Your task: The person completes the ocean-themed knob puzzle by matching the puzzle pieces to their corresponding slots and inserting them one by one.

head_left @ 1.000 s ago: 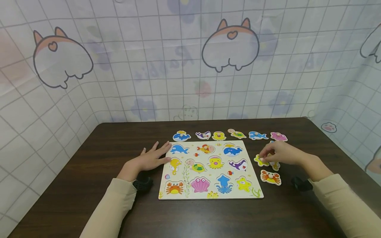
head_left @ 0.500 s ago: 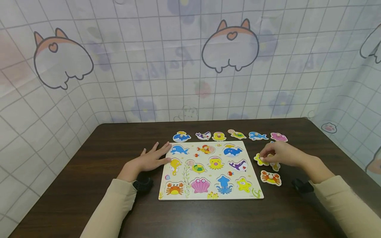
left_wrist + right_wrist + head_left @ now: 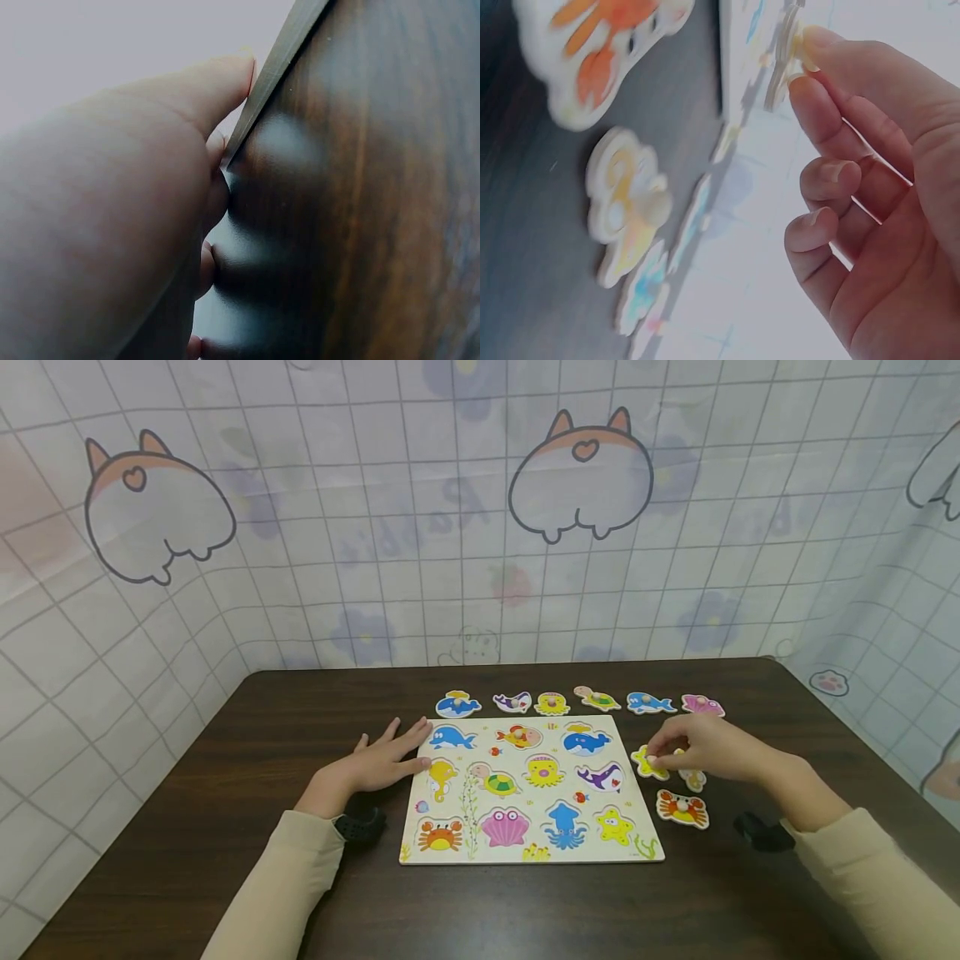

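Right grip (image 3: 708, 747), starfish piece (image 3: 642, 762) at fingertips (image 3: 823, 46)

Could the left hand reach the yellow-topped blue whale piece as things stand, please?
Probably yes: the left hand rests at the left edge of the white rectangular puzzle board, the whale piece lies just past its far edge, and nothing visible stands between.

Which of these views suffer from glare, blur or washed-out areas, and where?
Head view: fairly even light, the board clearly readable; left wrist view: upper left washed out to white, pale glare patches on the table, its grain soft toward the right; right wrist view: the wall bleached by brightness, the starfish piece edge-on, the seahorse piece slightly soft.
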The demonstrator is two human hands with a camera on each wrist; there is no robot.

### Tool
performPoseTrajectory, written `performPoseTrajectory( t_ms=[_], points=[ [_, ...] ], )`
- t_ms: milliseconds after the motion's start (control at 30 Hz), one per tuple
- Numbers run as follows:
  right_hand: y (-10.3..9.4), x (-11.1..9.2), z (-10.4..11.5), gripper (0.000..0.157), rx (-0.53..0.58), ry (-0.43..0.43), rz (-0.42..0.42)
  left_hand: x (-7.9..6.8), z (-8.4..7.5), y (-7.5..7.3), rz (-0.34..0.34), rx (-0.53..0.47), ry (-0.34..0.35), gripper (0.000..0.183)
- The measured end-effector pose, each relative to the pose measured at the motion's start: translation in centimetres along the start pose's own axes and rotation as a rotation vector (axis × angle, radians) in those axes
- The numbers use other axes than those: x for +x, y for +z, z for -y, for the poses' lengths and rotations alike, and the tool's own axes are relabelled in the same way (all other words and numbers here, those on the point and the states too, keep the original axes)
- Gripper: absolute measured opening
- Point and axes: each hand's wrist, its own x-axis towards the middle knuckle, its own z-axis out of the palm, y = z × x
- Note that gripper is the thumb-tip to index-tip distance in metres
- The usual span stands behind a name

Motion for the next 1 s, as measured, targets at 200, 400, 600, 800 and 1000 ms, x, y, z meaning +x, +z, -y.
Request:
performPoseTrajectory(
  t_ms=[200,400,600,800,1000],
  points=[
    [0.4,0.0,1.4,0.009,-0.03,-0.033,0.013,0.0,0.0,0.1,-0.001,-0.002,0.0,0.079],
    [0.8,-0.1,2.3,0.008,-0.047,-0.076,0.034,-0.1,-0.1,0.1,-0.004,-0.003,0.002,0.078],
    [1.5,-0.2,3.1,0.008,-0.059,-0.118,0.049,-0.2,-0.1,0.1,-0.005,-0.006,0.008,0.077],
    [2.4,-0.4,4.0,0.005,-0.058,-0.162,0.064,-0.2,-0.1,0.1,-0.004,-0.013,0.011,0.077],
    [3.0,-0.5,4.4,0.004,-0.061,-0.162,0.086,-0.2,-0.2,0.1,-0.006,-0.017,0.01,0.078]
  ],
)
